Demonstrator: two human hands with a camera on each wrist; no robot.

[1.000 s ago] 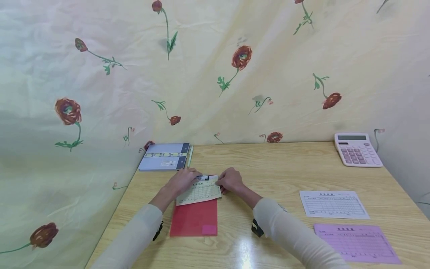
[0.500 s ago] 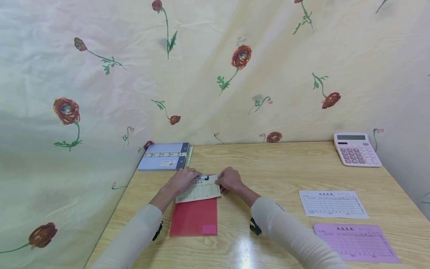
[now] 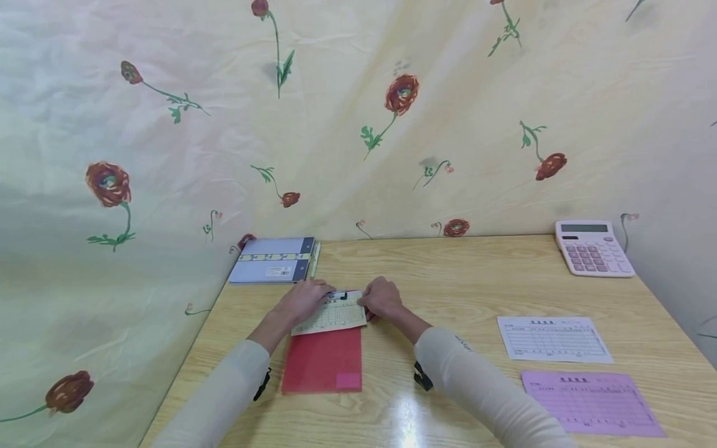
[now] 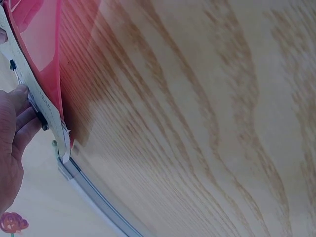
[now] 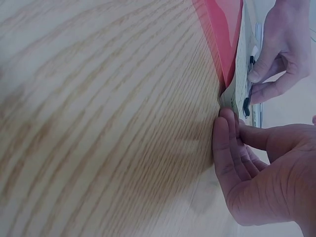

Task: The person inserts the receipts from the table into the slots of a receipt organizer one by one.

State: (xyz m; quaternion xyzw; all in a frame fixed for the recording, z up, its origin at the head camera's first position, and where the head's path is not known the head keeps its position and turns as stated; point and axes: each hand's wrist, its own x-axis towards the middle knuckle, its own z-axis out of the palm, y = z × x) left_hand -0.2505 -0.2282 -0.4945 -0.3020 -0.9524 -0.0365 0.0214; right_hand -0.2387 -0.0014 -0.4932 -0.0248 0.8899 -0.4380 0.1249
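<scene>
A red clipboard folder point(image 3: 322, 364) lies on the table in front of the person, with a metal clip point(image 3: 339, 295) at its far end. Over its upper part lies a pale green printed form point(image 3: 330, 318), slightly slanted, its top edge at the clip. My left hand point(image 3: 302, 300) pinches the clip between thumb and fingers; the left wrist view shows the thumb on the clip's metal bar point(image 4: 37, 109). At the form's right edge, my right hand point(image 3: 383, 297) pinches the paper, thumb on top and fingers beneath, as the right wrist view shows.
A blue notebook point(image 3: 271, 261) and a pen point(image 3: 315, 260) lie at the back left. On the right are a white form point(image 3: 554, 339) and a purple form point(image 3: 590, 403). A pink calculator point(image 3: 594, 249) stands at the far right, before the flowered cloth point(image 3: 336, 124).
The pale green form has slid slightly up toward the clip, showing more of the red folder below. Both hands keep their holds and have hardly moved.
</scene>
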